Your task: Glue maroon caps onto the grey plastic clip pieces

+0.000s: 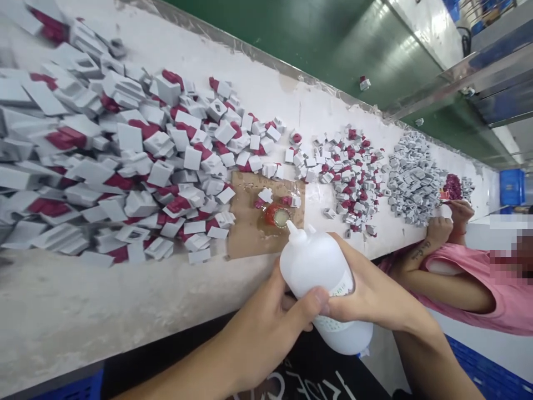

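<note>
A white squeeze bottle (316, 258) with a narrow nozzle and a printed label is held tilted between both my hands. My left hand (277, 316) closes on its near side, with the thumb over the label. Around the other side wraps my right hand (364, 289). The nozzle tip points at a small reddish cup (275, 215) with pale contents, just beyond it. That cup stands on a wet-looking brown cardboard sheet (245, 233). Two small grey-and-maroon plastic parts (264, 197) lie beside the cup on the cardboard.
A large heap of grey-and-maroon parts (158, 166) covers the left of the white table (158, 300). More piles (353, 166) extend to the right. A co-worker in a pink top (466, 278) handles parts at the far right. A green conveyor belt (291, 44) runs behind the table.
</note>
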`<state>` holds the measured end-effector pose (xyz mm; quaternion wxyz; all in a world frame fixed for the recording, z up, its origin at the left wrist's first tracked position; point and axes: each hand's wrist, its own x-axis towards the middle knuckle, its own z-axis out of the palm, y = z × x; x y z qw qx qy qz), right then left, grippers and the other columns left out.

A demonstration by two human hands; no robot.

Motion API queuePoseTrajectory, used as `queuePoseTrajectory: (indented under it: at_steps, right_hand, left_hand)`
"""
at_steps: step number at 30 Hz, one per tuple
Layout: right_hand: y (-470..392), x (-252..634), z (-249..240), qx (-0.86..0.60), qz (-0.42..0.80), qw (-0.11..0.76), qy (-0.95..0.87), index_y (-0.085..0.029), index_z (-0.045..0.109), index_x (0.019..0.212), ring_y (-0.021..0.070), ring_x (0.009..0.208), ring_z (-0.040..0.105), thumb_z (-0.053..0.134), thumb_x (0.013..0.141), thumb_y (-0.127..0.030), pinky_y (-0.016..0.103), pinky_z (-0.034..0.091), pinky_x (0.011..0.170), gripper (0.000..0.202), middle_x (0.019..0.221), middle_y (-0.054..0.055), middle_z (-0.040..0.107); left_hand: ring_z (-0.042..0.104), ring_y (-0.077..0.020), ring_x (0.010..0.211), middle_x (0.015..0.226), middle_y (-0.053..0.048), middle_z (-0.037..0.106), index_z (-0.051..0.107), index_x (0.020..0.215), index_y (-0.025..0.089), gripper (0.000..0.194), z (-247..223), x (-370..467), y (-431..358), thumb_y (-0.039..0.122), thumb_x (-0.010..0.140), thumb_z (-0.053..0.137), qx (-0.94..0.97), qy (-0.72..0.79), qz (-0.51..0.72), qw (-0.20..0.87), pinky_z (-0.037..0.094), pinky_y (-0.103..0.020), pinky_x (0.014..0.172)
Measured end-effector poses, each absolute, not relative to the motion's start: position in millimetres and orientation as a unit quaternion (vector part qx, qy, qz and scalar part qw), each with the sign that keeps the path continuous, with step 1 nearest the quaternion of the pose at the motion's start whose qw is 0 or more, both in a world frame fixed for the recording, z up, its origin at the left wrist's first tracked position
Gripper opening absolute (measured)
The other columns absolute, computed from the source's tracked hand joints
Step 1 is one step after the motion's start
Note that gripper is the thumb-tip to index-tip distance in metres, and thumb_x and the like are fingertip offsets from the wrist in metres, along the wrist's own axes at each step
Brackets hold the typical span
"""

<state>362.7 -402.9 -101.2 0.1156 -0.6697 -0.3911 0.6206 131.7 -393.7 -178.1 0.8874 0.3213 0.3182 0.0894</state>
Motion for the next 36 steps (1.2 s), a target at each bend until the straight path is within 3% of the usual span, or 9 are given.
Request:
queuePoseTrajectory:
  at_steps: [10,13,17,24,30,36]
  right_hand:
    - [-396,358,-98,-0.678,0.622,0.099,-0.379,-0.026,0.064,0.147,0.0287,0.109,0.075,0.107,0.085,-0.053,0.036,0.063,0.087,0.080,0.125,0.006,0.079]
    - [-395,358,-96,-0.675,0.625,0.094,-0.381,-0.027,0.064,0.147,0.0286,0.107,0.075,0.109,0.081,-0.052,0.035,0.063,0.084,0.084,0.122,0.005,0.079]
    - [-395,358,-94,-0.679,0.614,0.075,-0.396,-0.026,0.065,0.141,0.0281,0.106,0.076,0.105,0.086,-0.057,0.035,0.063,0.083,0.074,0.120,0.005,0.079]
    - [-391,357,-90,-0.672,0.627,0.065,-0.388,-0.026,0.065,0.145,0.0283,0.104,0.077,0.105,0.085,-0.065,0.034,0.063,0.080,0.082,0.123,0.007,0.081]
    - [-386,356,-84,-0.680,0.611,0.047,-0.403,-0.025,0.068,0.137,0.0268,0.095,0.075,0.102,0.085,-0.071,0.032,0.061,0.072,0.077,0.113,0.006,0.080]
    - [-384,358,-79,-0.690,0.587,0.024,-0.421,-0.025,0.071,0.137,0.0291,0.100,0.077,0.101,0.085,-0.073,0.034,0.064,0.077,0.077,0.116,0.007,0.080]
  left_hand:
    - [0.079,-0.0379,0.112,0.135,-0.015,0.081,0.055,0.170,0.029,0.097,-182,131,-393,0.096,0.101,0.066,0.313,0.322,0.082,0.890,0.068,-0.062,0.106]
    - [0.080,-0.0358,0.109,0.139,-0.016,0.080,0.055,0.171,0.030,0.090,-182,129,-395,0.091,0.106,0.064,0.316,0.313,0.095,0.891,0.070,-0.059,0.103]
    - [0.081,-0.0326,0.104,0.148,-0.016,0.078,0.054,0.175,0.031,0.082,-183,128,-395,0.081,0.111,0.067,0.303,0.306,0.113,0.895,0.073,-0.056,0.101]
    - [0.083,-0.0326,0.105,0.147,-0.018,0.078,0.058,0.168,0.026,0.092,-175,129,-390,0.094,0.107,0.058,0.301,0.287,0.109,0.903,0.074,-0.053,0.098]
    - [0.085,-0.0341,0.108,0.147,-0.019,0.079,0.059,0.168,0.024,0.092,-170,128,-388,0.093,0.106,0.061,0.279,0.276,0.121,0.912,0.075,-0.048,0.093]
    - [0.085,-0.0306,0.104,0.150,-0.019,0.079,0.057,0.170,0.025,0.091,-168,128,-385,0.092,0.109,0.056,0.273,0.261,0.124,0.918,0.075,-0.045,0.092]
